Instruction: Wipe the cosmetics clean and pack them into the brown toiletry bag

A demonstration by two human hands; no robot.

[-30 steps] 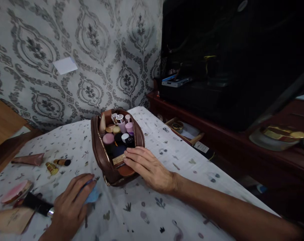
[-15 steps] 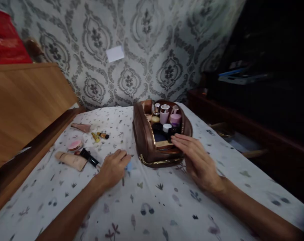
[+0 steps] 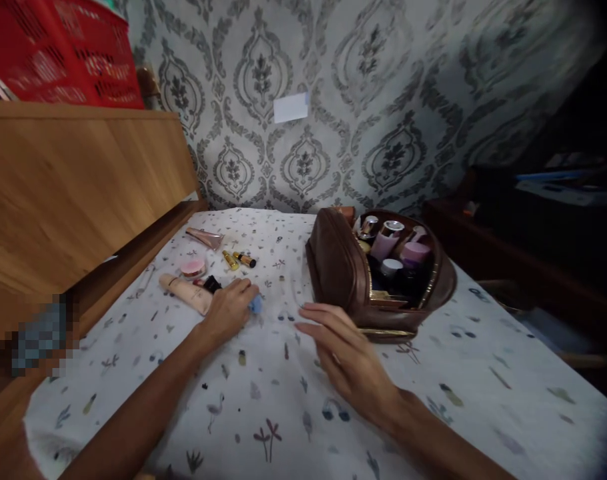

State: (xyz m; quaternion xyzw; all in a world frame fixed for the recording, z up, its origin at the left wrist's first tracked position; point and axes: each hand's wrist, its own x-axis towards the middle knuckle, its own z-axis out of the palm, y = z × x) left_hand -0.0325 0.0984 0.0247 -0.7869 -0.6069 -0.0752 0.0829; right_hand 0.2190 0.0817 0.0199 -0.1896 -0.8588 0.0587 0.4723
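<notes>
My left hand is closed low over the sheet, with a small light-blue piece showing at its fingertips; its kind is unclear. A black tube, partly hidden behind that hand, lies beside a beige squeeze tube. My right hand holds nothing, its fingers stretched left in front of a brown makeup bag. The unzipped bag contains a white-lidded jar, a pink-lidded jar, a pink bottle with a silver cap and other cosmetics.
Left of the bag lie a pink compact, a pinkish tube and two small gold tubes. A wooden cabinet carrying a red basket borders the left side; patterned wallpaper rises behind.
My right hand has left the bag's opening and moved left to its front. My left hand, with the light-blue piece, has shifted towards the black tube. The view has turned left.
</notes>
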